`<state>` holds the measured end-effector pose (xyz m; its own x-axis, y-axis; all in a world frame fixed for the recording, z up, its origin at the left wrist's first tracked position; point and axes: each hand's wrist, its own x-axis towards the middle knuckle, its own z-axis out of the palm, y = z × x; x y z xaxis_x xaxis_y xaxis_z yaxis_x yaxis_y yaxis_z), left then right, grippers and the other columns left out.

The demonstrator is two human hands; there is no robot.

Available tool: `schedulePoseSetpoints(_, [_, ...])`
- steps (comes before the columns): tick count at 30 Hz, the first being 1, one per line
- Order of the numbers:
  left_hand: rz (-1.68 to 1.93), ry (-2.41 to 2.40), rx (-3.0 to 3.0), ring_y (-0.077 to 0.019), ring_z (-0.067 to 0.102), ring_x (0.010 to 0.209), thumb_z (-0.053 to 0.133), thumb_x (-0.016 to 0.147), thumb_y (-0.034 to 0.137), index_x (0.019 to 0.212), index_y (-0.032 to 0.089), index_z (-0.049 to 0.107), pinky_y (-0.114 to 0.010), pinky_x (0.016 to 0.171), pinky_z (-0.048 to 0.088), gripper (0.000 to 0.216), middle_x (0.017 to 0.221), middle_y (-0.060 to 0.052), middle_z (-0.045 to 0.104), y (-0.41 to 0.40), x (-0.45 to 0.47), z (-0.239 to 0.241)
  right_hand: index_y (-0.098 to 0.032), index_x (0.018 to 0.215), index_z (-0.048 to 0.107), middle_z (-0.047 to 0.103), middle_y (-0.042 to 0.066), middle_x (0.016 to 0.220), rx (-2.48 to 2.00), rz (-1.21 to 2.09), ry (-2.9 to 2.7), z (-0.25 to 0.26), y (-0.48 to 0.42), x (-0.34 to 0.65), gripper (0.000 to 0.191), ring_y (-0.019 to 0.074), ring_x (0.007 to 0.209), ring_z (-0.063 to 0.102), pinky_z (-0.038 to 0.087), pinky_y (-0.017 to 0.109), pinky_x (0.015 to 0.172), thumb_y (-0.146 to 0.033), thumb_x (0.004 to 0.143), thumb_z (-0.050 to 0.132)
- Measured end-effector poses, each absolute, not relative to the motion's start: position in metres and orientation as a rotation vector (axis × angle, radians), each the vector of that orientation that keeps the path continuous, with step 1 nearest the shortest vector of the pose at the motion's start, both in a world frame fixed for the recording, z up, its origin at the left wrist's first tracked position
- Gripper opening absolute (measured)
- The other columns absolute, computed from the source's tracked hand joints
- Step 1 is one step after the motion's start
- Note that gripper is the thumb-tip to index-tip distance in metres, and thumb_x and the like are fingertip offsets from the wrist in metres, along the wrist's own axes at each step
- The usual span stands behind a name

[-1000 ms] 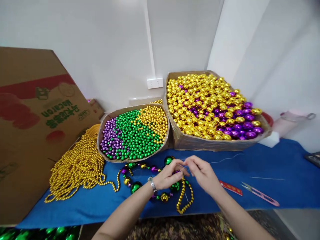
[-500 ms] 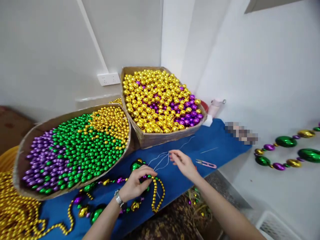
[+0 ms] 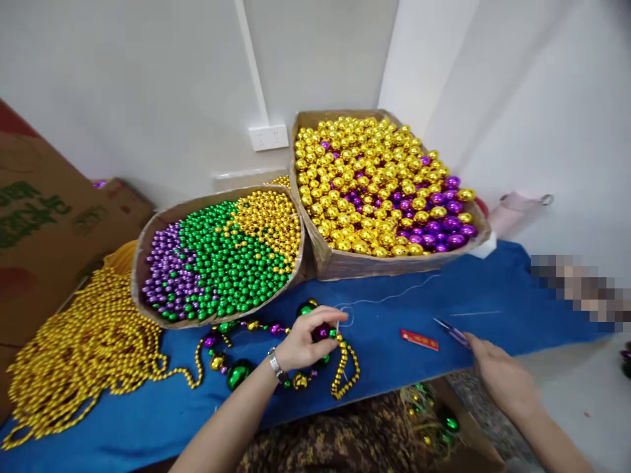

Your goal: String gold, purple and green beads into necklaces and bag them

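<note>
My left hand (image 3: 306, 340), with a silver watch at the wrist, pinches white thread at the end of a bead necklace (image 3: 239, 374). A short loop of gold beads (image 3: 355, 368) hangs just below its fingertips. The necklace of green, purple and gold beads lies on the blue cloth behind and beside this hand. Over at the right, my right hand (image 3: 507, 378) is closed on pink thread snips (image 3: 452, 333), whose blades point left, away from the hand. A flat red packet (image 3: 419, 339) lies between the two hands.
Small purple, green and gold beads fill one box (image 3: 140, 289); a larger box (image 3: 340, 263) holds gold and purple balls. Gold bead strands (image 3: 83, 348) pile at the left. White thread (image 3: 394, 299) trails over the blue cloth (image 3: 493, 282). A pink bottle (image 3: 517, 211) stands behind.
My right hand has let go of the thread, moved right and picked up the snips. The red packet now shows uncovered. My left hand keeps its pinch; the whole view has turned left.
</note>
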<state>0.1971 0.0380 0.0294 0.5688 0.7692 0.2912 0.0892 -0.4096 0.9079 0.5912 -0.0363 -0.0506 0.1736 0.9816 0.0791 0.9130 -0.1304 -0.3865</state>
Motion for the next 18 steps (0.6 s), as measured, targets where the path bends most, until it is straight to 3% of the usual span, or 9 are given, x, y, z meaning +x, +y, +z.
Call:
schedulePoseSetpoints(2, [0.895, 0.695, 1.873, -0.0188, 0.057, 0.089, 0.061, 0.076, 0.019, 0.119, 0.02, 0.057, -0.034, 0.084, 0.047, 0.043, 0.104, -0.01, 0.061, 0.037, 0.197, 0.031, -0.018, 0.111, 0.056, 0.064, 0.012, 0.083, -2.043, 0.417, -1.735, -0.04, -0.031, 0.564, 0.036, 0.025, 0.071, 0.06, 0.049, 0.037, 0.065, -0.032, 0.086, 0.034])
schedulePoseSetpoints(5, [0.878, 0.686, 1.884, -0.0189, 0.058, 0.09, 0.062, 0.076, 0.019, 0.121, 0.02, 0.056, -0.034, 0.085, 0.047, 0.046, 0.108, -0.011, 0.06, 0.036, 0.196, 0.033, -0.023, 0.112, 0.055, 0.06, 0.004, 0.075, -1.681, 1.03, -1.446, -0.015, -0.026, 0.505, 0.04, 0.0163, 0.058, 0.053, 0.045, 0.028, 0.055, -0.05, 0.088, 0.039])
schedulePoseSetpoints(9, [0.868, 0.666, 1.891, -0.0197, 0.058, 0.093, 0.062, 0.076, 0.018, 0.124, 0.021, 0.054, -0.034, 0.087, 0.046, 0.05, 0.113, -0.011, 0.059, 0.034, 0.196, 0.036, -0.025, 0.11, 0.058, 0.053, -0.001, 0.068, -1.37, 1.535, -1.238, 0.014, -0.022, 0.436, 0.041, 0.0098, 0.051, 0.041, 0.032, 0.02, 0.044, -0.056, 0.085, 0.047])
schedulePoseSetpoints(14, [0.87, 0.654, 1.919, -0.0217, 0.057, 0.099, 0.063, 0.076, 0.018, 0.124, 0.02, 0.054, -0.035, 0.09, 0.044, 0.05, 0.102, -0.01, 0.062, 0.033, 0.194, 0.039, -0.025, 0.104, 0.064, 0.049, -0.004, 0.056, -1.292, 1.564, -1.404, 0.026, -0.013, 0.41, 0.037, 0.0112, 0.051, 0.045, 0.037, 0.021, 0.047, -0.053, 0.083, 0.053])
schedulePoseSetpoints(18, [0.873, 0.641, 1.926, -0.0225, 0.057, 0.101, 0.063, 0.076, 0.019, 0.124, 0.02, 0.055, -0.035, 0.089, 0.045, 0.048, 0.1, -0.01, 0.062, 0.034, 0.194, 0.041, -0.025, 0.1, 0.066, 0.06, -0.002, 0.066, -1.252, 1.483, -1.528, 0.032, -0.007, 0.408, 0.031, 0.0158, 0.067, 0.056, 0.045, 0.025, 0.059, -0.048, 0.085, 0.052])
